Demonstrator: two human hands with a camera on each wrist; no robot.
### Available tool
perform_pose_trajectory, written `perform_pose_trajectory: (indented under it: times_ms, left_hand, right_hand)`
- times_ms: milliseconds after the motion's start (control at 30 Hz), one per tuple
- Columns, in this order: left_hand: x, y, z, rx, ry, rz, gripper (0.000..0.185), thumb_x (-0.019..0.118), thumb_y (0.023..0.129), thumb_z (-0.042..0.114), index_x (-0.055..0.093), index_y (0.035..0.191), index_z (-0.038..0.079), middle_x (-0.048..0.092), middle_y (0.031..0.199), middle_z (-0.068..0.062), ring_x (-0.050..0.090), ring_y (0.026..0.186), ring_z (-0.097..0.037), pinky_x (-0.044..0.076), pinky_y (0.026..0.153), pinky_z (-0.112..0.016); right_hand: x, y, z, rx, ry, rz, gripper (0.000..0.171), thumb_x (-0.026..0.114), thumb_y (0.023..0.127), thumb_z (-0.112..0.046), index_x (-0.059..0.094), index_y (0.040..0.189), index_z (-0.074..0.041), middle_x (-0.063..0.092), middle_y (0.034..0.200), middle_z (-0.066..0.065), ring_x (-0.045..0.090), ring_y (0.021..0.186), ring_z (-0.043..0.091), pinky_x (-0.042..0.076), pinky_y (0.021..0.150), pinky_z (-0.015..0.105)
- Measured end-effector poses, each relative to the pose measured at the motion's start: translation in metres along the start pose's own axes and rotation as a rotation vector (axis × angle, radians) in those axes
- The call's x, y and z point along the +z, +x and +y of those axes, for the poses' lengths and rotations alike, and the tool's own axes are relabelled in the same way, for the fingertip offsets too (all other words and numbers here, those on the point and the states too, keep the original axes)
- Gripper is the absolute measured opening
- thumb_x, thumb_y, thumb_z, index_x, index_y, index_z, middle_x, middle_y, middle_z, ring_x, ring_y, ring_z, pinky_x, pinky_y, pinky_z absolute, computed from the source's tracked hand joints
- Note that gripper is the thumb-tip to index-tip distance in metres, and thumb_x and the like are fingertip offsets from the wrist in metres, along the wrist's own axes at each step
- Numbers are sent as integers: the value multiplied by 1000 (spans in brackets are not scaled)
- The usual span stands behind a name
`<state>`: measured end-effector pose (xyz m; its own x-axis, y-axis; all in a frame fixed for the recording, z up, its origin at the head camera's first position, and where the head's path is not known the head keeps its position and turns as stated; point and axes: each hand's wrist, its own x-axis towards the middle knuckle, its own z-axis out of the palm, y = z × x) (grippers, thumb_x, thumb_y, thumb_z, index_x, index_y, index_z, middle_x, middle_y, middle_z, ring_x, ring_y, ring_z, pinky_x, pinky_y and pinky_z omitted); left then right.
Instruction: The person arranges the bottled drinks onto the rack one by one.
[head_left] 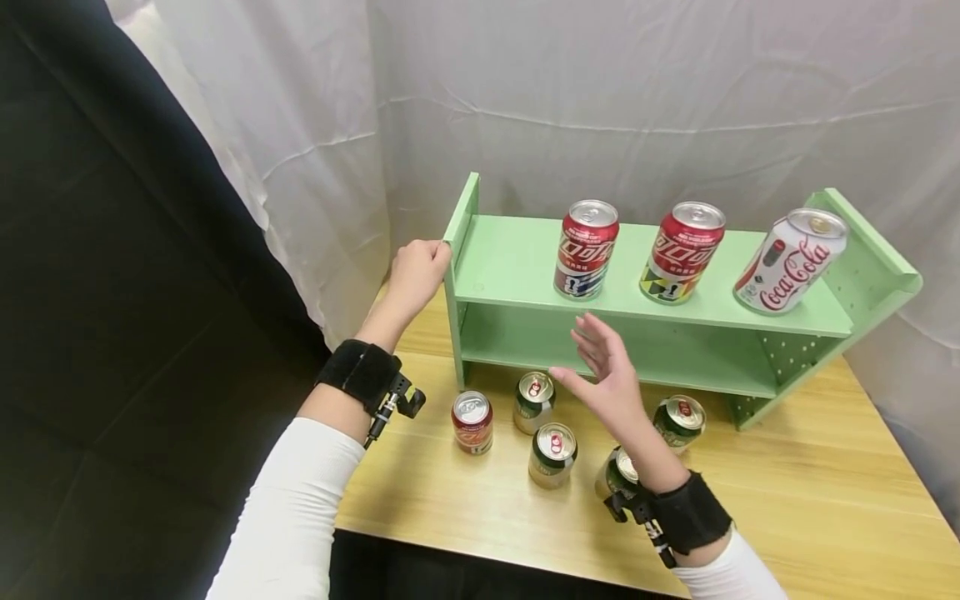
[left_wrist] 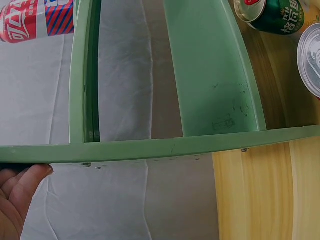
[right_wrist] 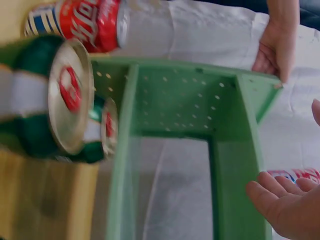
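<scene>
3 cans [head_left: 678,252] stand upper right; our left hand [head_left: 417,275] grips the shelf [head_left: 525,267] end, right hand [head_left: 609,375] fingers spread, empty; we should steady it firmly.

Head view looking forward and down over the whole green shelf [head_left: 645,308], left wrist view pressed close against its end panel [left_wrist: 150,150], right wrist view tipped sideways near its open front [right_wrist: 200,100], all three sharing that shelf.
</scene>
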<state>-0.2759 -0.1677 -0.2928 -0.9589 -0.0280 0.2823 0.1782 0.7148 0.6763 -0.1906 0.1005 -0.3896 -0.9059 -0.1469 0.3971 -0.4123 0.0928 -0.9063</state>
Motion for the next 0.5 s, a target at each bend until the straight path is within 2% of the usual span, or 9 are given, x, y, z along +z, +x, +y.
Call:
perform_pose_trajectory:
  times_ms: [100,267,500]
  left_hand:
    - [-1,0,0,4,5,3,35,36,92,22,32,58,13,32,52,0,26,48,-14,22,47,-25]
    - [-2,0,0,6,5,-5,36,36,92,23,32,58,12,31,52,0,26,48,-15,22,48,-25]
    - [-1,1,-1,6,7,-8,36,36,92,22,32,58,12,30,52,0,25,48,-14,21,48,-25]
  right_hand:
    - [11,-5,6,-4,0,-31,81,73,76,4,27,144,-2,39,144,15,42,130,33,34,107,34]
    - [25,-10,10,37,-10,-75,82,74,78,-3,27,145,-6,38,146,13,42,131,31,34,107,39]
    - [41,-11,12,83,25,-76,84,74,79,-6,24,146,-7,37,147,11,41,132,29,31,109,40]
